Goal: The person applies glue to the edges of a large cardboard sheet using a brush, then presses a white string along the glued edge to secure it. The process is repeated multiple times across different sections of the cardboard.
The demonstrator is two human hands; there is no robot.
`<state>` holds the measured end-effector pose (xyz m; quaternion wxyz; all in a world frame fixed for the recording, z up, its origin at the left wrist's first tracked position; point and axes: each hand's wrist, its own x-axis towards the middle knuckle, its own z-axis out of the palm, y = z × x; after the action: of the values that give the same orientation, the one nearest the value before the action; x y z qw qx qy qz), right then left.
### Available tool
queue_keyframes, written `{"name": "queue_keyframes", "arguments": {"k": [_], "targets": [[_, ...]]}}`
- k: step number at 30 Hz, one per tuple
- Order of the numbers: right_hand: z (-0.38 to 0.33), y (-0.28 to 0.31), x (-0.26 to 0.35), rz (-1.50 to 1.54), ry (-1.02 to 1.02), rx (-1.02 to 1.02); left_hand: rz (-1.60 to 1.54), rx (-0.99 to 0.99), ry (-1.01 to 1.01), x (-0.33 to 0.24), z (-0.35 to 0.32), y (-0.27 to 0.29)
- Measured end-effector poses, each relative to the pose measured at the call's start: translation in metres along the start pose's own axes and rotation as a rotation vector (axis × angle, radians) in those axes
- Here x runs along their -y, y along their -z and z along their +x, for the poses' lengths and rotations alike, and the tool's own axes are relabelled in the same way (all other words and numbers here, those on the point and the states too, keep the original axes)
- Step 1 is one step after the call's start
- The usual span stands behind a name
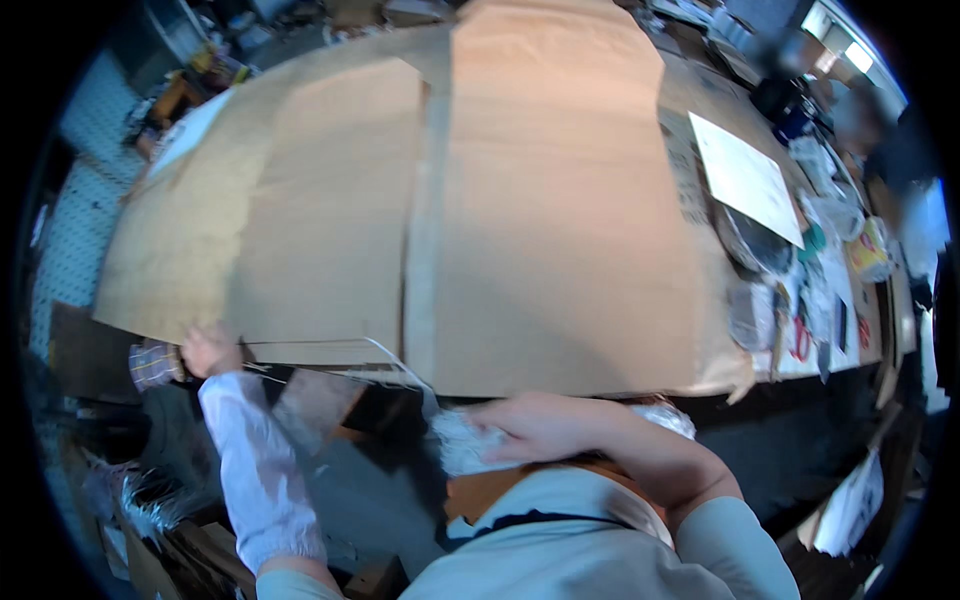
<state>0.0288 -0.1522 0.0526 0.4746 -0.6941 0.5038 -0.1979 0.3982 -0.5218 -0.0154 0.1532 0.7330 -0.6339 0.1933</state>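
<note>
Under our left hand: the near edge of the cardboard sheet (330, 230), which lies flat over the bench.
Left hand (210, 350): fingers curled at that edge; we cannot tell whether they pinch the board or only rest against it. The forearm wears a white sleeve cover (255, 470).
Right hand (535, 425): drawn in close to our chest, fingers loosely closed over a white plastic wad (458, 445).
Wad position: just left of the right hand's fingertips and below the board's near edge, apparently off the board.
White strip (400, 365): thin, running from the board's near edge down toward the wad, between the two hands.
Seam (425, 220): a paler band running away from us up the board, a little left of the right hand's line.
Beyond the right hand, to its right: a white paper sheet (745, 175), red-handled scissors (800, 340), a yellow roll (870, 250) and other small clutter, all well apart from both hands.
Step in hand (our judgement): holding the board at its near edge while the wad is gathered at the chest.
Next move calls for (our judgement): the left hand keeping a firm hold on the edge so the board does not slide, and the strip staying clear of the right hand's fingers.
</note>
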Motion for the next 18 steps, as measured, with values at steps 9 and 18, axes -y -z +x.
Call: {"name": "queue_keyframes", "arguments": {"k": [9,18], "targets": [[-0.305,0.061,-0.09,-1.114,-1.068,-0.767,-0.937,0.551,-1.194,-0.099,-0.305,0.142],[-0.336,0.112,-0.092,-0.091,-0.444,-1.634,-0.735,0.771,-1.34,-0.151,-0.382,0.141]]}}
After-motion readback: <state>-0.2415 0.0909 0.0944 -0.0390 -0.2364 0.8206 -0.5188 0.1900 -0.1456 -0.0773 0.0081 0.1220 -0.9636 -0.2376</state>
